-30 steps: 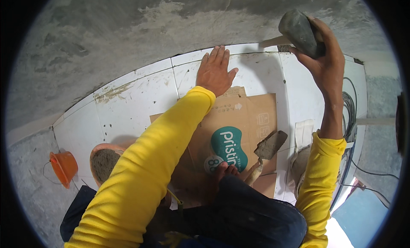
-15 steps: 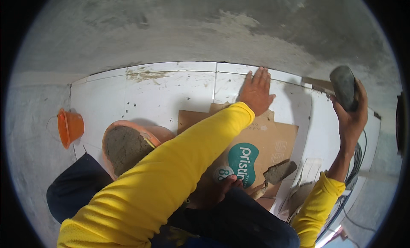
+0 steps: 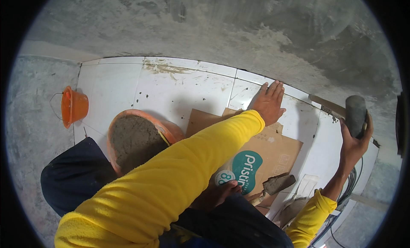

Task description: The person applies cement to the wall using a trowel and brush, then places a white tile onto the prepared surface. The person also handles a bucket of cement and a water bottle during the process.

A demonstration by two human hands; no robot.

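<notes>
My left hand (image 3: 269, 105) lies flat, fingers stretched out, with its fingertips at a narrow white tile strip (image 3: 245, 77) along the foot of the grey wall. My right hand (image 3: 355, 144) is raised to the right, closed round the lower part of a dark grey rounded block (image 3: 355, 115); the palm hides some of it. This block is close to the right end of the tile strip, and I cannot tell whether it touches the wall. Below my left hand, a flattened cardboard sheet (image 3: 279, 150) covers some of the white floor tiles (image 3: 171, 88).
An orange bucket (image 3: 173, 132) of grey mortar (image 3: 134, 139) stands left of my forearm. A smaller orange bucket (image 3: 76, 106) lies tipped at the far left. A mortar-coated trowel (image 3: 278, 184) rests on the cardboard near my foot. Dark cables (image 3: 351, 186) run along the right side.
The view has shifted and tilted. My right hand has brought the dark block lower, nearer the wall's foot. My left hand stays flat at the tile strip.
</notes>
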